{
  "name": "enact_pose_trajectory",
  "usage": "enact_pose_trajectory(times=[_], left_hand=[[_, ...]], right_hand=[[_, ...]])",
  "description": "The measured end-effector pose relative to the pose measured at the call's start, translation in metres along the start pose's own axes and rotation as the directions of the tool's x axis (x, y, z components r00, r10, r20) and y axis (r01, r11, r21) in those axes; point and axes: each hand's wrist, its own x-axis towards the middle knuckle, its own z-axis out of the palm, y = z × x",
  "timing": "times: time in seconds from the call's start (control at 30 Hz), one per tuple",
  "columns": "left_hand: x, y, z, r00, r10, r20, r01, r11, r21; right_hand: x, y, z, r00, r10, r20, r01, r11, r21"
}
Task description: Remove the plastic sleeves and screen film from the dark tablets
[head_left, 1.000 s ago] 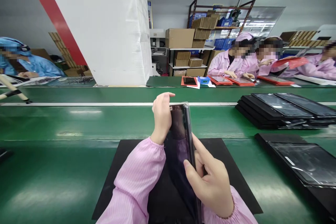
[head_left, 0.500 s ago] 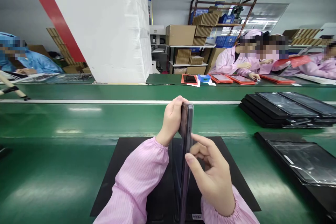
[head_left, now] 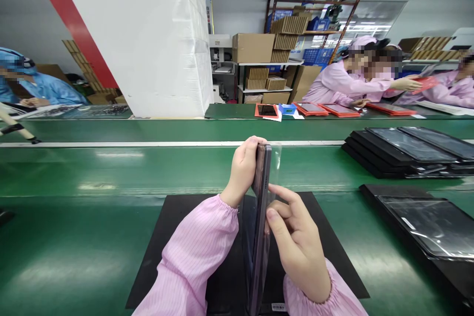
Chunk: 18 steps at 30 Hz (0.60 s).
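Note:
A dark tablet (head_left: 261, 212) stands on its long edge, leaning slightly, above a black mat (head_left: 177, 207) on the green conveyor. My left hand (head_left: 242, 170) is shut around its upper end. My right hand (head_left: 296, 242) grips the side lower down, with the thumb and fingers on either side of it. A transparent film (head_left: 276, 168) stands out from the tablet's upper right side. My right hand hides part of the film, and the tablet's screen faces away from clear sight.
Stacked black tablets (head_left: 403, 150) lie at the right, with another tablet on a black pad (head_left: 425, 227) nearer me. Across the belt, co-workers in pink (head_left: 344, 86) sit by red trays (head_left: 340, 111). A person in blue (head_left: 44, 89) works at the left, beside a white pillar (head_left: 148, 44).
The tablet has swung from a tilted lie to standing on edge. My right fingers have shifted along it, and the film now shows at its upper side. A co-worker's arm has reached right.

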Motion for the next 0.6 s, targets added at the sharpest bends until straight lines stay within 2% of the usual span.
enact_pose_trajectory(times=[0.17,0.6], left_hand=[[-0.0023,0.0012,0.002,1.0,-0.021,0.01,0.021,1.0,-0.022],[-0.0097,0.0079,0.0064,0.996,0.063,0.067,-0.063,0.998,0.004]], right_hand=[[-0.0016,0.0,0.0004,0.999,0.031,0.031,-0.032,0.999,0.031],[-0.0088,-0.0008,-0.0025,0.996,0.081,0.048,-0.087,0.987,0.132]])
